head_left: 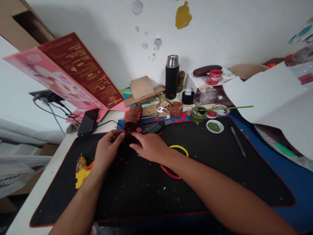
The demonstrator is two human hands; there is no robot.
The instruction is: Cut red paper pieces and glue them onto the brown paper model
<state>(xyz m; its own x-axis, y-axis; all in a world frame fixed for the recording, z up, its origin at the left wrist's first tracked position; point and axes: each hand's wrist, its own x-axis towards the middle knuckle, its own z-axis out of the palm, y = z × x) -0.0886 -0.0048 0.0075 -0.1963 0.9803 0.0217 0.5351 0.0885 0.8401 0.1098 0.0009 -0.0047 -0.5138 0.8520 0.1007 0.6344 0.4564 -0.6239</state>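
Note:
My left hand (109,145) is closed, thumb and forefinger pinching a thin brown piece (128,133). At the right end of this piece are the fingertips of my right hand (149,143), its thumb a little lower; the far fingers are hidden. Just beyond the hands lies a brown painted roll (133,117) with red bits at its sides. A small reddish disc (139,130) and a black-handled knife (156,127) are close to my right hand. Under my right forearm is a ring-like thing with yellow and red curves (179,147), partly covered.
A yellow glue gun (82,172) lies left on the black mat (146,195). Behind stand a black bottle (172,78), a brown paint jar (176,109) and a green one (198,114), with brushes. A phone (88,121), pen (237,141) and cardboard scraps (141,87) lie around.

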